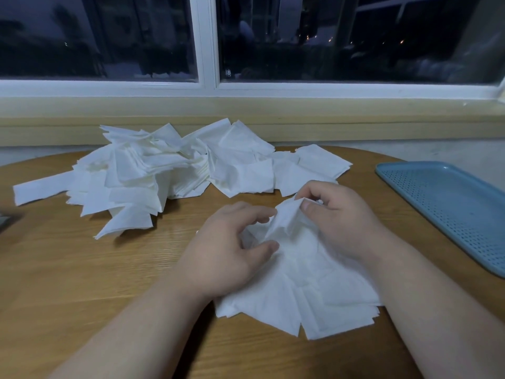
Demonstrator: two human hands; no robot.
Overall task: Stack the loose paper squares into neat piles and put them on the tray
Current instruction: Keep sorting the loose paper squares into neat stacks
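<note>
A round wooden table [82, 269] stands before a dark window [109, 36].

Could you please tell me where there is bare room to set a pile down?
The blue tray is bare where visible. Bare wood lies front left, between the heap and the left hand, and in a strip between right hand and tray. The heap crowds the back; the near batch fills the centre.
</note>
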